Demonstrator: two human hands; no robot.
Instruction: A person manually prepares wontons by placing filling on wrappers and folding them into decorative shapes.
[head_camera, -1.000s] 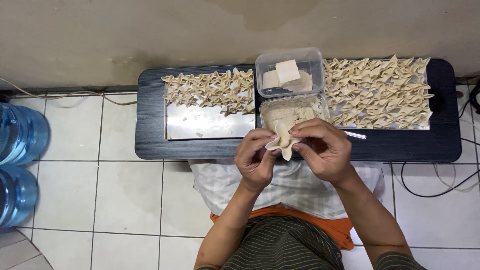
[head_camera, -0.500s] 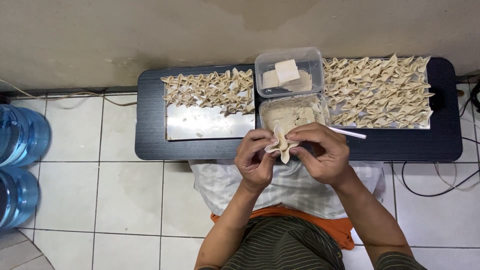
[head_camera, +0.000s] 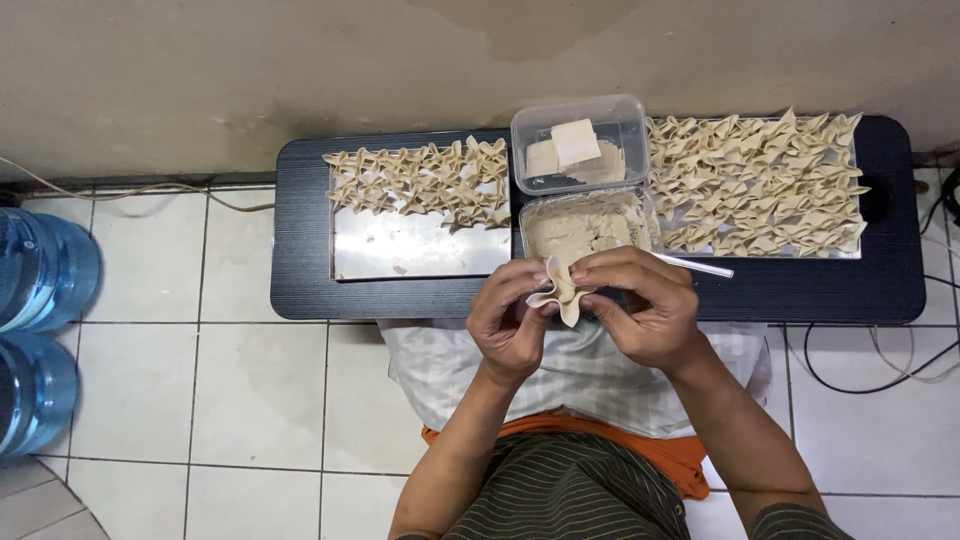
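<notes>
While it sits just below the clear plastic tub of beige filling (head_camera: 585, 228), both the left hand (head_camera: 512, 322) and right hand (head_camera: 640, 305) pinch the pale folded dough wrapper (head_camera: 560, 290) between their fingertips.

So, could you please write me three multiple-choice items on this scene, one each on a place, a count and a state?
1. Where does the tub of filling stand?
A. on the floor tiles
B. on the low dark table, between the two metal trays
C. on the person's lap

2. How many blue water bottles show at the left edge?
A. two
B. four
C. none

3. How is the dumpling wrapper held?
A. flat on the left tray
B. by the left hand alone
C. pinched between both hands, folded

Answers: 1 B, the tub sits on the table between the trays. 2 A, one bottle stands above another. 3 C, the left hand and right hand both grip its pleats.
</notes>
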